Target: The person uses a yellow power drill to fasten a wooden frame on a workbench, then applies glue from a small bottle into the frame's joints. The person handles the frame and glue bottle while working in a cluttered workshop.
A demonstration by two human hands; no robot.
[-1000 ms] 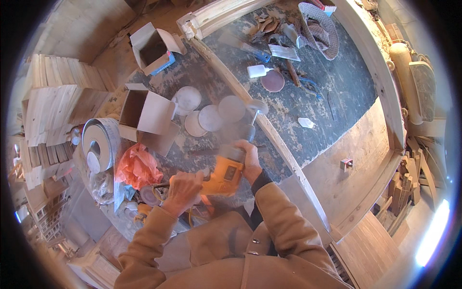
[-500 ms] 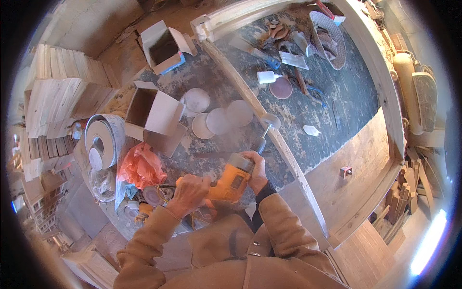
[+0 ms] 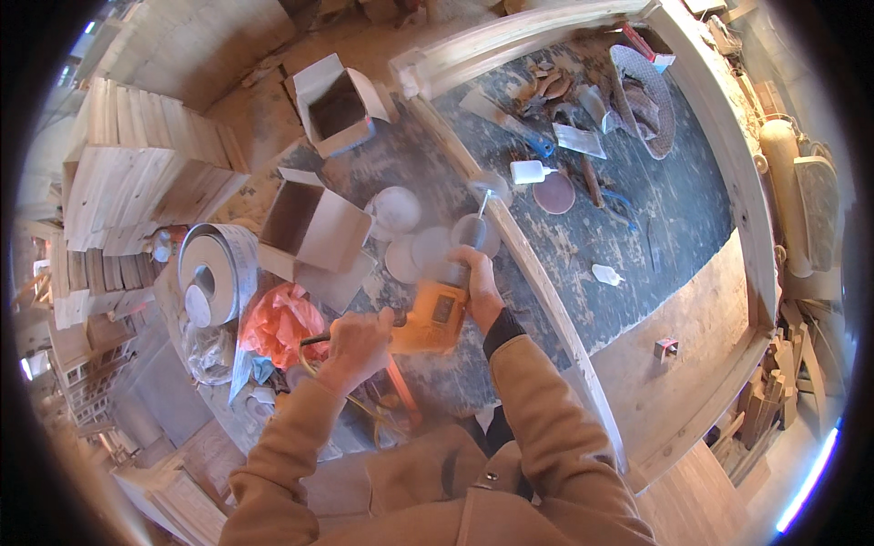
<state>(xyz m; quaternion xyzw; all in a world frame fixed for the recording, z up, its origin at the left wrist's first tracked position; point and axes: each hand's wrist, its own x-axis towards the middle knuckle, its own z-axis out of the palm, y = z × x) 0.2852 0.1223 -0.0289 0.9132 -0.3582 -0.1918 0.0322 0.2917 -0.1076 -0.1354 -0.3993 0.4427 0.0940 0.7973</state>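
A yellow-orange power drill (image 3: 429, 320) is held in both my hands above the workbench. My left hand (image 3: 360, 346) is closed round its rear grip, where a dark cord end comes out. My right hand (image 3: 482, 293) wraps the front of the body, just behind the grey chuck. From the chuck a thin shaft leads to a round disc pad (image 3: 490, 187), blurred, at the edge of a long pale wooden rail (image 3: 548, 296). Whether it touches the wood is hard to tell. Round sanding discs (image 3: 401, 260) lie left of the drill in hazy dust.
Two open cardboard boxes (image 3: 332, 235) and a large abrasive roll (image 3: 218, 273) stand left, beside a red plastic bag (image 3: 280, 326). Inside the wooden frame lie a white bottle (image 3: 530, 172), a brush (image 3: 510, 123) and a woven hat (image 3: 657, 136). Stacked boards (image 3: 150, 182) fill the far left.
The drill and both hands have moved away from me along the rail, so the disc pad sits farther up it. The whole view has also shifted slightly.
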